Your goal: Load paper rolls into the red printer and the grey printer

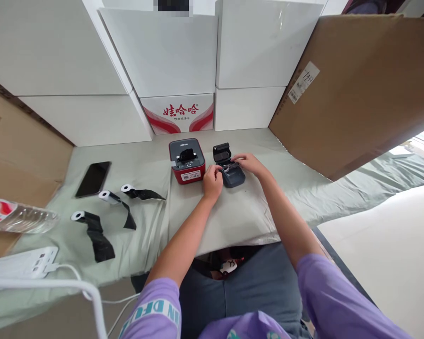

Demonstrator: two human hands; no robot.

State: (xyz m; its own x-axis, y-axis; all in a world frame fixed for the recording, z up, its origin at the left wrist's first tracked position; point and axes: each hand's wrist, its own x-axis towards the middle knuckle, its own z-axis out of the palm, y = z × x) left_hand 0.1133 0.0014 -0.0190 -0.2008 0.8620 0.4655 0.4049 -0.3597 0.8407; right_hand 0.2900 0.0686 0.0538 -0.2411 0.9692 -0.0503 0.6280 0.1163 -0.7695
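A small dark grey printer (232,176) with its lid flipped up sits on the pale green cloth (233,216). My left hand (212,181) grips its left side. My right hand (248,164) rests over its open top, fingers at the compartment. What lies inside the compartment is hidden by my fingers. A red printer with a black top (186,161) stands just left of it, untouched.
Three paper rolls with black tails (108,196) (129,189) (78,216) and a black phone (93,179) lie to the left. A water bottle (17,216) and white power strip (21,263) are at far left. White boxes (162,52) and brown cardboard (356,89) wall the back.
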